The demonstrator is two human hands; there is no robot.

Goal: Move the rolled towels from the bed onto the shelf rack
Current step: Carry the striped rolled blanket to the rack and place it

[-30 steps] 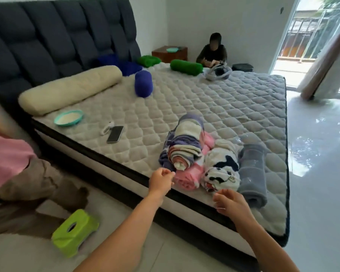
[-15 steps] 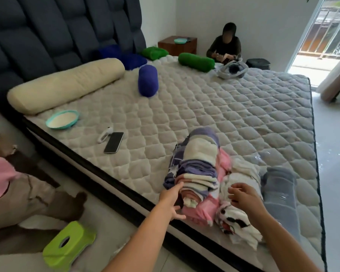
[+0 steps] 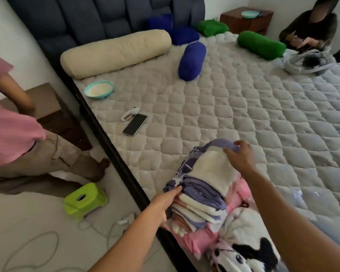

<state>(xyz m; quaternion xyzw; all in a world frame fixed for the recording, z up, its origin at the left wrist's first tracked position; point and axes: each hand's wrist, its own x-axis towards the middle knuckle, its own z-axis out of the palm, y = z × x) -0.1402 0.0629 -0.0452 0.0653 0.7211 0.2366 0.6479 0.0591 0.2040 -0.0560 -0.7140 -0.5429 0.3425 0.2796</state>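
Striped rolled towel [image 3: 204,179] between hands: left [image 3: 165,201], right [image 3: 241,158] gripping ends.

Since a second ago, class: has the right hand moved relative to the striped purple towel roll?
Yes. The right hand went forward from the bed's near edge to the far end of the striped purple towel roll.

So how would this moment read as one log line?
phase: grasping | left hand: near end | right hand: far end | object: purple-and-white rolled towel | location: bed

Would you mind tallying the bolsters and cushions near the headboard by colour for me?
Cream: 1, the long bolster
Blue: 3, a roll and two cushions
Green: 2, a roll and a cushion
Total: 6
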